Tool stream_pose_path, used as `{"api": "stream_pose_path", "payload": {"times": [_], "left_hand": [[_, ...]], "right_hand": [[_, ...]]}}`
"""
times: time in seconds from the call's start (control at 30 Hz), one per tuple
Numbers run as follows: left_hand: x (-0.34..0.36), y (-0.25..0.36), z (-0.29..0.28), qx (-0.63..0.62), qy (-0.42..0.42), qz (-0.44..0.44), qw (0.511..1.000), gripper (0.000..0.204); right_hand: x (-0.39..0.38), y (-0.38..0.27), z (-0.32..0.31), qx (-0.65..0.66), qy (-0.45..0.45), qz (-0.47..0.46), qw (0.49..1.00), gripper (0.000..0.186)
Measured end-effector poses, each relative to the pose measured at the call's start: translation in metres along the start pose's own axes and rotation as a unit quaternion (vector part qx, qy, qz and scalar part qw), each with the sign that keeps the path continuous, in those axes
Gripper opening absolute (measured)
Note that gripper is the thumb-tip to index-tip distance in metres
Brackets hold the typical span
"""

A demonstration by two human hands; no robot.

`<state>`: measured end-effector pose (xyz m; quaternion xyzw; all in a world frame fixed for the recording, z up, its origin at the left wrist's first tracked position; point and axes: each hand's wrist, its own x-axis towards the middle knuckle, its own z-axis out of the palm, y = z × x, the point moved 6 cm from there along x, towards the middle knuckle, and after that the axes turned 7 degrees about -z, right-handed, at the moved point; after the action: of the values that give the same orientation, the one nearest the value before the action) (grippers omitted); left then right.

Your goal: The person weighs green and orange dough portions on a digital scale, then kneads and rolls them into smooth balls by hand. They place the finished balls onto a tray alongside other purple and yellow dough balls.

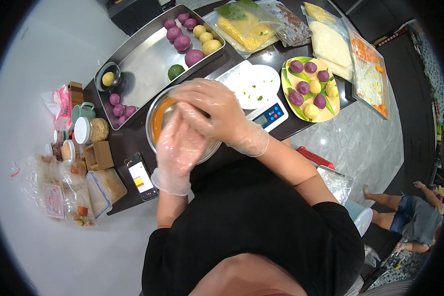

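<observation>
My left hand (181,140) and my right hand (217,111), both in clear plastic gloves, are cupped together over a steel bowl (159,118) with orange contents. The right hand's fingers curl over the left; whatever lies between them is hidden. Just right of them sit a white digital scale (269,117) and a white plate (251,86) with green bits. Further right is a patterned plate (325,111) of purple and yellow balls (302,88). Above, a steel tray (145,52) holds several purple, yellow and green balls (194,57), plus a small cup (113,81).
Jars (91,130), wooden boxes (98,155), bags (59,192) and a plastic container (106,192) crowd the left side. A phone (141,177) lies nearby. Bagged foods (251,32) and an orange-specked tray (370,86) line the back right. Another person (409,212) is at the far right.
</observation>
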<state>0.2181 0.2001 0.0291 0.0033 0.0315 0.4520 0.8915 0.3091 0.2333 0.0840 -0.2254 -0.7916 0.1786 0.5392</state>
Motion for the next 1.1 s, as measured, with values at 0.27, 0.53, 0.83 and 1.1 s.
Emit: {"api": "stream_pose_path", "payload": {"times": [0.27,0.53,0.83,1.1], "left_hand": [[0.008,0.012,-0.038,-0.036,0.038,0.024,0.998,0.036],[0.052,0.159,-0.023,0.373,0.298,0.168,0.863,0.024],[0.173,0.247,-0.088,0.878,0.363,-0.044,0.309,0.043],[0.164,0.26,-0.111,0.867,0.334,0.025,0.369,0.057]], "right_hand": [[-0.006,0.003,0.006,-0.064,-0.094,-0.032,0.993,0.033],[-0.042,0.053,-0.113,0.015,0.166,0.268,0.949,0.028],[-0.069,0.046,-0.152,-0.074,0.173,0.286,0.94,0.017],[-0.084,0.061,-0.184,-0.138,0.218,0.301,0.918,0.019]]}}
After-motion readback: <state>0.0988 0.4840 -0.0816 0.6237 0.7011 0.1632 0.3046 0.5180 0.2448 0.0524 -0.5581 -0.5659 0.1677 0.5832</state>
